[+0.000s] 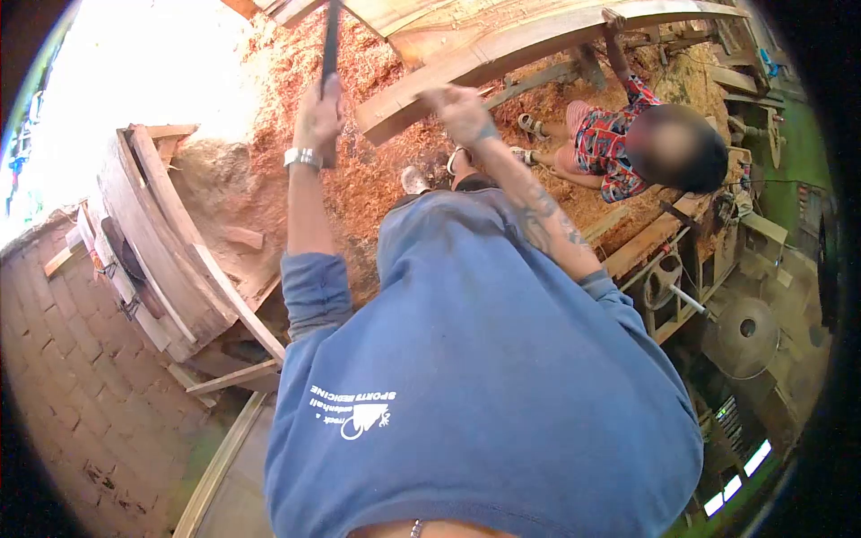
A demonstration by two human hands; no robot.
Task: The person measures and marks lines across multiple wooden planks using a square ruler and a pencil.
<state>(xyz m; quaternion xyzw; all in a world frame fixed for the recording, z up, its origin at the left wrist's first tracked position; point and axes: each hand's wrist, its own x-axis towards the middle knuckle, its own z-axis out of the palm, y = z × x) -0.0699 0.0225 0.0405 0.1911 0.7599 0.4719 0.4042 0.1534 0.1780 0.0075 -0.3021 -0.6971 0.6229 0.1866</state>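
Left grip (321,112) holds dark bar (331,45), seemingly

Ground (211,175) beneath probable wood shavings (363,211).

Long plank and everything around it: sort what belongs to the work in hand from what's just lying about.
Apparently in use:
- long dark tool, in the left hand
- long plank, right hand by its near end

Apparently lying about:
- wood shavings
- small offcut
- round disc

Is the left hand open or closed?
Closed: the left hand is wrapped around a long dark tool, which sticks out past it.
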